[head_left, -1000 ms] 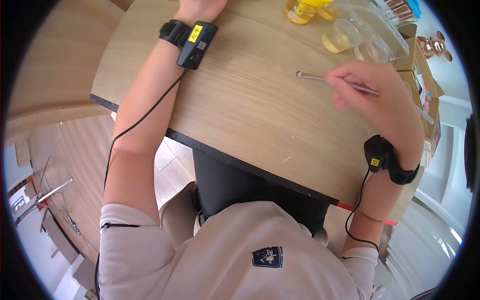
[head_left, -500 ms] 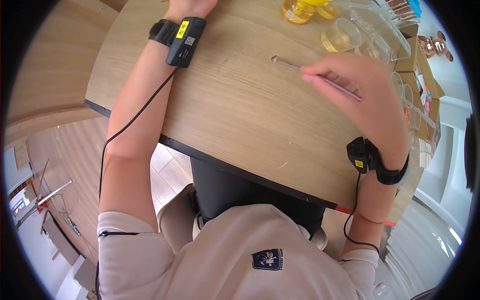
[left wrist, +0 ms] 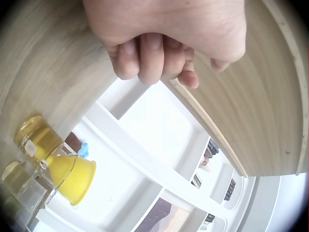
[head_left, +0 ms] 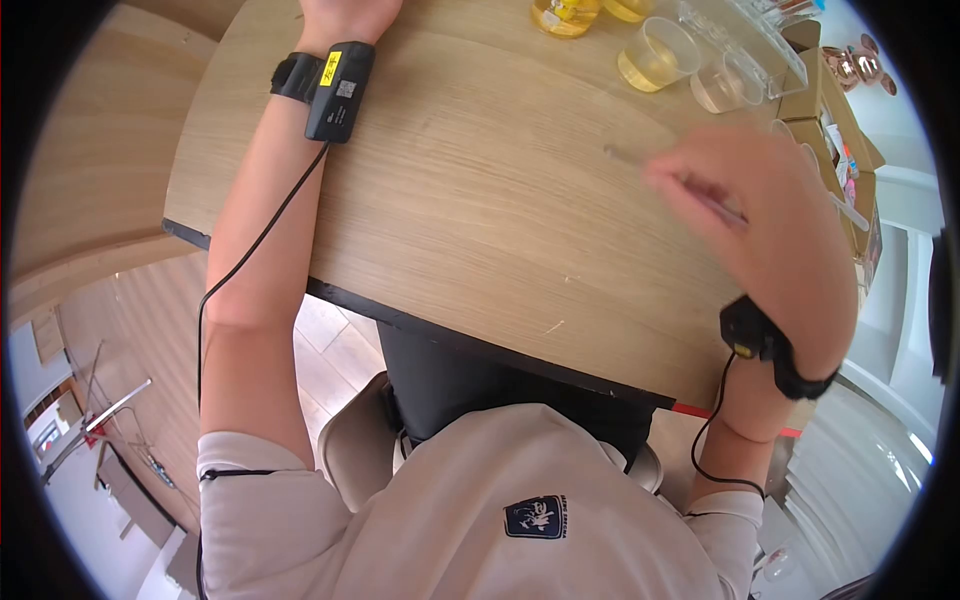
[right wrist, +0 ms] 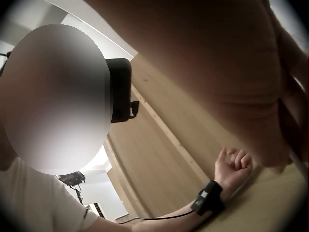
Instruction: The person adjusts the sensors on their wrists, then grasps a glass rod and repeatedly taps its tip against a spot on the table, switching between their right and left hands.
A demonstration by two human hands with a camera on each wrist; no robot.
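My right hand (head_left: 750,190) is raised over the right side of the table, pinching a thin metal spoon (head_left: 626,155) by its handle. Its small rounded tip points left and is blurred by motion. In the right wrist view the palm fills the upper right, and only a sliver of the handle shows. At the far left of the table, my left hand (head_left: 350,18) lies with loosely curled fingers (left wrist: 152,60) and nothing in them. Beyond the right hand stands a clear plastic cup (head_left: 658,56) of pale yellow liquid, beside another clear cup (head_left: 726,84).
A glass vessel (head_left: 565,15) of yellow liquid stands at the far edge of view. The left wrist view shows a yellow funnel (left wrist: 72,179) by it. A clear plastic rack (head_left: 755,45) and a cardboard box (head_left: 850,150) with small items stand at the right.
The right hand with the spoon first moved left, then came back right and a little nearer my body. The left hand slid slightly left. The spoon stays in the fingers.
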